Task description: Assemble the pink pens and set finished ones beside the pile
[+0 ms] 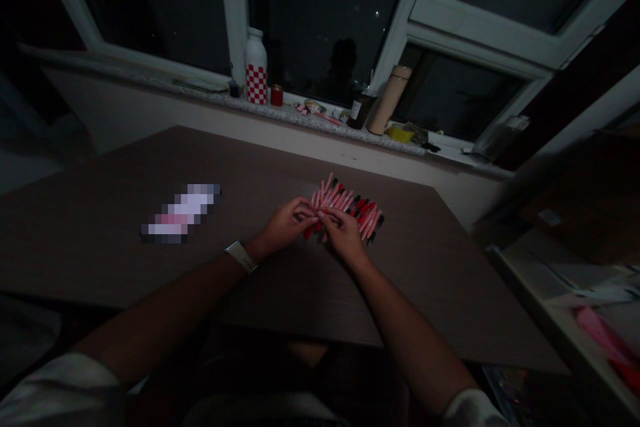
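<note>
A cluster of slim stick-like pieces (343, 199) in pink, red and black lies on the brown table (220, 167). Their exact kind is too dark and small to make out. At the cluster's near left edge, my left hand (285, 225) has thumb and finger pinched together. A white-banded watch (241, 257) is on that wrist. My right hand (344, 235) meets it fingertip to fingertip, also in a pinch, and covers some of the pieces. Whatever is between the fingertips is too small to name.
A blurred-out, pale bright object (183, 213) lies on the table to the left. Along the windowsill (295, 117) stand a red-and-white checked bottle (257, 70), a small red jar (277, 95), a dark container (359, 110) and a tan flask (390, 100). Shelving (545, 267) borders the right.
</note>
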### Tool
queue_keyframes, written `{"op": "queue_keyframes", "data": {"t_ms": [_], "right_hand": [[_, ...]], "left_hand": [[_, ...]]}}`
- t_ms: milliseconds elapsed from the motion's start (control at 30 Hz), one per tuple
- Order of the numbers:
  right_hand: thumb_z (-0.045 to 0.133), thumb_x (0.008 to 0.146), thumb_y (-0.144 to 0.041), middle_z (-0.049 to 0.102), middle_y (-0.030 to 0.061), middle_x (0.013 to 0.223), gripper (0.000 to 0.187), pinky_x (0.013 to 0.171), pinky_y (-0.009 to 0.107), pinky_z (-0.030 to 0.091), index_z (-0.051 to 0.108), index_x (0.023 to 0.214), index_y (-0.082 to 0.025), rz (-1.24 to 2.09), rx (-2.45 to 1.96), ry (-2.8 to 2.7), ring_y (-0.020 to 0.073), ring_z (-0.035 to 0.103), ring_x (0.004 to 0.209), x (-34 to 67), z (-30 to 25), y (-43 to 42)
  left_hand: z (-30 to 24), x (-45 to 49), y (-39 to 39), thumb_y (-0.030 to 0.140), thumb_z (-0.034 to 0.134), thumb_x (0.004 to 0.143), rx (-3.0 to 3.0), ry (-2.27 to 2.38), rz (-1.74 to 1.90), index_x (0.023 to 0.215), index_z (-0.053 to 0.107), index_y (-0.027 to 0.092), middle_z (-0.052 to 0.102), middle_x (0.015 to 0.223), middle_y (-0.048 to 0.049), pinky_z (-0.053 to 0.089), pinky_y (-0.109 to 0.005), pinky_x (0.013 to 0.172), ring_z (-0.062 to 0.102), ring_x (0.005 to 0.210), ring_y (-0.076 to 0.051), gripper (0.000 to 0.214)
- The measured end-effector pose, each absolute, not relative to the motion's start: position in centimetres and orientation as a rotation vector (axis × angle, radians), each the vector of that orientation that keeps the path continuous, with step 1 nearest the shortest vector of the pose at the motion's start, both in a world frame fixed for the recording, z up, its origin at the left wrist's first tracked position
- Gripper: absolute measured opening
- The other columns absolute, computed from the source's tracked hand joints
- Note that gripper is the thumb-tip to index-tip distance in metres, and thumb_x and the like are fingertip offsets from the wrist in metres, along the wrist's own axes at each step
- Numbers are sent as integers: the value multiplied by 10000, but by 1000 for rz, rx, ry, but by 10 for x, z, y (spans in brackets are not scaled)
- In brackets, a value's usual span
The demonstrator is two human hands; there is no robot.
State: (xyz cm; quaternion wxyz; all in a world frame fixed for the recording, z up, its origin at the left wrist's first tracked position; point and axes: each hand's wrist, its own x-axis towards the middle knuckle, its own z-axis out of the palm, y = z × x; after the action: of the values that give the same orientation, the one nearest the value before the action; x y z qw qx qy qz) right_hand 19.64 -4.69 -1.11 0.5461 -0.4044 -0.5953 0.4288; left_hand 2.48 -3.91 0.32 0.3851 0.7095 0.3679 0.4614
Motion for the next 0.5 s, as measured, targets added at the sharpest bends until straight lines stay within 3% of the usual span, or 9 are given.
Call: {"op": "queue_keyframes", "data": {"t_ms": [500], "right_hand": [[684, 822, -495, 753, 67, 865, 399, 415, 242, 437, 729, 1058, -176, 909, -1003, -1388, 133, 585, 492, 200, -6, -47]], "left_hand": [[6, 23, -34, 406, 718, 802, 1576, 948, 1308, 1096, 628, 136, 725, 961, -99, 548, -247, 579, 692, 783, -178, 409]]}}
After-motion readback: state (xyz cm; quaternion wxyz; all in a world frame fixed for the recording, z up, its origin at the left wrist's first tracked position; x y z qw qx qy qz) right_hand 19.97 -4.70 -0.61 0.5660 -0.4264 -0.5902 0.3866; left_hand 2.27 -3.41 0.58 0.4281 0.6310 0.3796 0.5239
